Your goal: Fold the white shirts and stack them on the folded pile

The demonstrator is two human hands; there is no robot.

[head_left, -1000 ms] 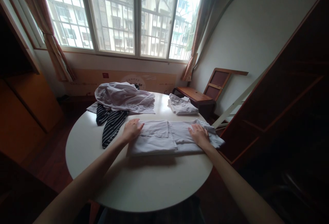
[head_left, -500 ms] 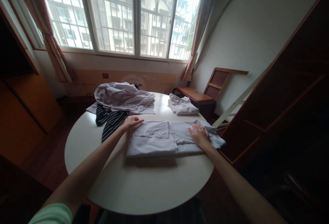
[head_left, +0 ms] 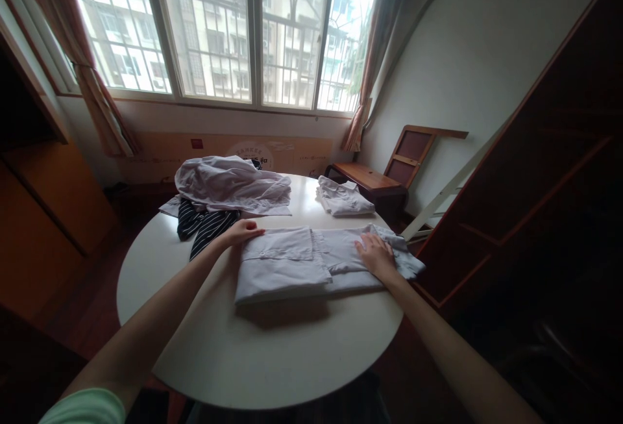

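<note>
Pinching the part-folded white garment [head_left: 280, 274] on the table [head_left: 263, 359], the left hand [head_left: 242, 232] is curled; the right hand [head_left: 376, 254] (fingers spread) lies flat on it. Folded clothes [head_left: 344, 198] lie far right, an unfolded heap [head_left: 231, 185] far left.

Striped cloth [head_left: 217, 224], partly hidden beneath the heap [head_left: 233, 187] and behind the left forearm [head_left: 160, 313]. Lettering [head_left: 249, 151] partly covered by the heap; smaller print illegible. Window [head_left: 211, 34] cropped above; green sleeve [head_left: 87, 406] cropped below. Shirt [head_left: 282, 261] concealed under the right hand [head_left: 377, 255].
</note>
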